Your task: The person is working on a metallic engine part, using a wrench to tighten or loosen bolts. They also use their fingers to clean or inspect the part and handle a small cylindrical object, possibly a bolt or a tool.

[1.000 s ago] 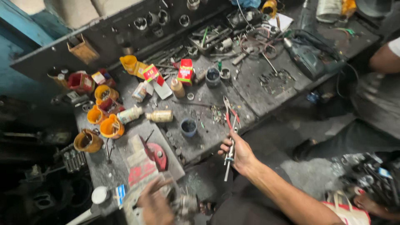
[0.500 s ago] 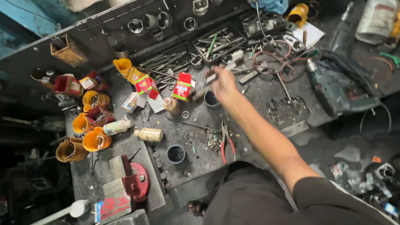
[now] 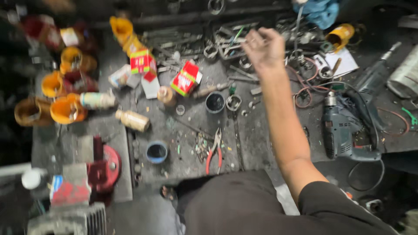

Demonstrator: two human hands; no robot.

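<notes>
so the right hand (image 3: 264, 47) is stretched way out to the far side of the worktop (image 3: 187, 126), arm running up from the near right, and it hangs over the heap of metal tools (image 3: 226, 41) piled along the far edge. the fingers (image 3: 256, 40) look loosely curled and there might be something thin pinched in them, but it's blurry and i honestly can't tell if they're gripping anything. the heap sits just to the left of and under the fingertips, and most of the long bits in it seem to lie slanted left to right, across the line of the forearm. no left hand anywhere in view, so the right is the only one near. room's tight out there: a blue rag (image 3: 322, 12) and a yellow tin (image 3: 340, 35) to the right of the hand, loops of red wire (image 3: 305, 87) just nearer, and a power drill (image 3: 337, 126) further right and near. the red-handled pliers (image 3: 215, 150) lie on their own well back toward the near edge, handles pointing at the person, between a small blue cup (image 3: 156, 152) and the arm. that middle patch is the most open spot.
</notes>
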